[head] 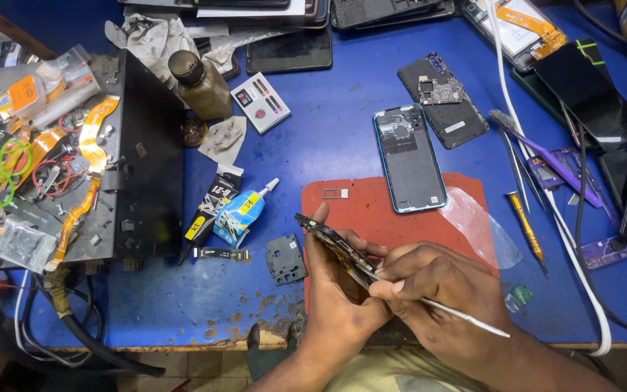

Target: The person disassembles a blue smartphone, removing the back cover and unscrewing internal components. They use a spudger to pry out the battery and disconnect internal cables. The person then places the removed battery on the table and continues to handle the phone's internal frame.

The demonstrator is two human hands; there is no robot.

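Observation:
My left hand (335, 290) grips an opened phone body (332, 243) edge-on, tilted above the near edge of a red work mat (371, 199). My right hand (440, 290) pinches a thin metal tool (466, 317) like a pen, its tip resting against the phone's inside. A blue phone back cover (409, 156) lies on the mat's far side, and a small card tray (335, 193) sits on the mat near my left thumb. A dark metal shield plate (285, 258) lies on the blue table just left of my left hand.
Glue tubes (237, 214) and a brown bottle (201, 83) stand left of the mat. A black box (146, 160) with loose parts fills the left side. A yellow-handled screwdriver (525, 225), tweezers, a purple brush, white cable (567, 232) and several dismantled phones (443, 98) lie right and behind.

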